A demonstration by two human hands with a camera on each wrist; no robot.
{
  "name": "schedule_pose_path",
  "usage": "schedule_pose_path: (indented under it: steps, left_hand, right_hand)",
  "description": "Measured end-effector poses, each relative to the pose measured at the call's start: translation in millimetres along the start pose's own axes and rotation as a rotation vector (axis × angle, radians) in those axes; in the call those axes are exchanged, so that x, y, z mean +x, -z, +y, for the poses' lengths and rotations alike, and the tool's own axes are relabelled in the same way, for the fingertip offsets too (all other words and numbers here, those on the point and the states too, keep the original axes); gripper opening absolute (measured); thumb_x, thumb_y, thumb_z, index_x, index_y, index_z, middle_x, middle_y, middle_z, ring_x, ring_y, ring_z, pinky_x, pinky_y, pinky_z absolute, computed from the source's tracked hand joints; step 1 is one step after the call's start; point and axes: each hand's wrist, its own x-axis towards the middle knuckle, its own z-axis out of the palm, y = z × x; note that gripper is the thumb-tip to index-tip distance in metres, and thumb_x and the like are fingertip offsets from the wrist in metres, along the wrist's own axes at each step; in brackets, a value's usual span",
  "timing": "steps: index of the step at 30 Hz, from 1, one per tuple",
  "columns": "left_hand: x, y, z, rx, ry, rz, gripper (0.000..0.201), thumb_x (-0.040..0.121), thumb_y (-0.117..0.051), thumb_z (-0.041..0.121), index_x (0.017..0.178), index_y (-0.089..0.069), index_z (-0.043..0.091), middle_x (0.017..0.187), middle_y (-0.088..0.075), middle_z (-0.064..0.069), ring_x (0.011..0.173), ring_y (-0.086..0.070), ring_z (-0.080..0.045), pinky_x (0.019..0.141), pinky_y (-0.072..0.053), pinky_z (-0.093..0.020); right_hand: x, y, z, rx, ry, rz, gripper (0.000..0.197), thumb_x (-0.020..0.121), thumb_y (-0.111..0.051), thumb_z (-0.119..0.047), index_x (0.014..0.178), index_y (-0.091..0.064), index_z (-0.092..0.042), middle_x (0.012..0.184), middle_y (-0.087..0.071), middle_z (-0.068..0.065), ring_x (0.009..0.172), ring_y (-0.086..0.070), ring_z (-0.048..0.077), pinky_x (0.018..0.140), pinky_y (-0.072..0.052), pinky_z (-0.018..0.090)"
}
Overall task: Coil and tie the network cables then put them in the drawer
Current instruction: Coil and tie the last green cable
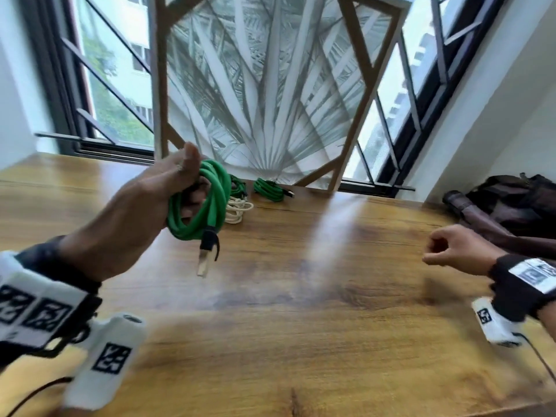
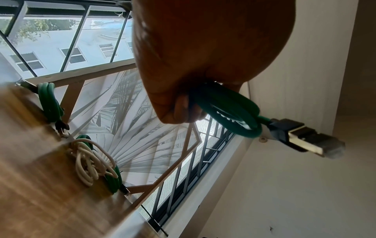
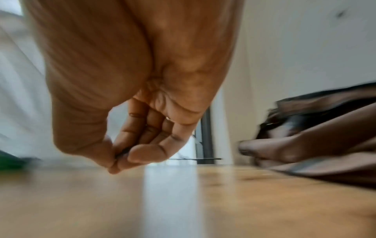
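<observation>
A person's left hand (image 1: 144, 206) gripped a coiled green network cable (image 1: 197, 206) above the wooden counter (image 1: 301, 326), at about 10 o'clock in the head view. The fingers (image 1: 195, 203) were curled through the loops, clamped on the coil, with the thumb raised over its top. One black-booted plug (image 1: 206, 251) with a metal tip dangled below the bundle; the left wrist view showed it jutting out past the coil toward 3 o'clock.

The right hand (image 1: 451, 251) hovered low over the counter at 3 o'clock, well apart from the cable. Its fingers (image 3: 146, 153) were curled inward, fingertip and thumb pressed together on a thin dark strip (image 3: 122, 153), too blurred to identify.

Toward 12 o'clock, at the counter's far edge, lay more bundles: a cream cable (image 1: 237, 210) touching a green cable (image 1: 237, 186), and another green coil (image 1: 269, 189) just beside them. Behind them a framed palm-leaf print (image 1: 264, 94) leaned against the window. A dark brown bag (image 1: 511, 203) rested at the counter's 2 o'clock corner.
</observation>
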Motion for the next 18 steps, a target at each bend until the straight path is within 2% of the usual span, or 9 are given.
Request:
schedule_pose_path:
  steps: [2,3,5,7,9,11,13,16,18]
  left_hand:
    - [-6,-8,6,-0.044,-0.045,-0.004,0.052,0.098,-0.051,0.061,0.099,-0.054,0.009,0.069,-0.048,0.008,0.06,-0.04,-0.007,0.052,-0.035,-0.018]
    - [-9,-13,12,-0.053,-0.047,-0.01,0.049,0.097,-0.051,0.06,0.094,-0.053,0.012,0.068,-0.046,0.007,0.059,-0.038,-0.008,0.051,-0.033,-0.019]
    - [-11,-13,14,-0.035,-0.018,-0.01,0.043,0.096,-0.05,0.058,0.086,-0.05,0.016,0.068,-0.044,0.006,0.058,-0.037,-0.009,0.052,-0.031,-0.022]
    - [-13,-12,18,-0.015,-0.012,-0.003,0.043,0.099,-0.048,0.055,0.083,-0.049,0.015,0.068,-0.042,0.005,0.058,-0.037,-0.01,0.053,-0.031,-0.024]
    - [-13,-13,20,-0.012,0.006,0.033,0.045,0.106,-0.047,0.052,0.083,-0.046,0.014,0.066,-0.042,0.005,0.056,-0.036,-0.01,0.052,-0.031,-0.022]
    - [-12,-11,22,-0.013,0.02,0.08,0.043,0.108,-0.045,0.047,0.081,-0.043,0.013,0.065,-0.04,0.005,0.055,-0.033,-0.01,0.052,-0.028,-0.023]
    - [-11,-7,24,-0.027,0.014,0.116,0.043,0.107,-0.048,0.047,0.085,-0.043,0.011,0.065,-0.038,0.003,0.055,-0.031,-0.012,0.053,-0.023,-0.028]
    - [-9,-1,22,-0.106,0.01,0.153,0.045,0.101,-0.056,0.053,0.095,-0.051,0.009,0.067,-0.037,-0.002,0.058,-0.031,-0.017,0.059,-0.016,-0.04]
    - [-8,2,20,-0.151,0.025,0.166,0.044,0.101,-0.058,0.051,0.098,-0.054,0.008,0.07,-0.033,-0.007,0.059,-0.03,-0.02,0.06,-0.016,-0.04]
  right_hand:
    - [-6,-6,-61,0.327,0.221,-0.041,0.019,0.073,-0.09,-0.016,0.085,-0.075,-0.015,0.082,-0.077,0.009,0.079,-0.073,0.033,0.072,-0.059,0.033]
    - [-12,-8,-93,0.468,0.313,-0.056,0.027,0.072,-0.089,-0.014,0.095,-0.074,-0.014,0.087,-0.078,0.012,0.083,-0.075,0.033,0.078,-0.061,0.036]
    - [-21,-14,-155,0.641,0.476,-0.054,0.04,0.072,-0.088,-0.006,0.109,-0.071,-0.007,0.091,-0.078,0.015,0.086,-0.077,0.028,0.081,-0.062,0.034]
    - [-30,-23,-213,0.749,0.652,-0.037,0.033,0.074,-0.086,-0.002,0.105,-0.074,0.002,0.089,-0.077,0.017,0.082,-0.074,0.024,0.078,-0.061,0.03]
    - [-34,-37,-256,0.901,0.762,-0.071,0.025,0.077,-0.081,0.0,0.1,-0.075,0.009,0.086,-0.075,0.024,0.075,-0.069,0.027,0.073,-0.061,0.033]
    - [-32,-52,-287,1.057,0.805,-0.106,0.025,0.079,-0.078,0.0,0.101,-0.076,0.01,0.082,-0.074,0.022,0.071,-0.066,0.024,0.069,-0.058,0.031]
    - [-30,-63,-310,1.14,0.814,-0.116,0.024,0.081,-0.077,-0.001,0.102,-0.076,0.009,0.079,-0.074,0.017,0.07,-0.065,0.018,0.067,-0.055,0.027]
    - [-26,-72,-327,1.204,0.76,-0.082,0.016,0.085,-0.076,0.0,0.099,-0.076,0.008,0.083,-0.071,0.029,0.072,-0.064,0.023,0.066,-0.055,0.027]
    - [-24,-77,-329,1.225,0.717,-0.054,0.013,0.086,-0.077,-0.003,0.094,-0.077,0.006,0.08,-0.072,0.026,0.071,-0.065,0.023,0.067,-0.056,0.028]
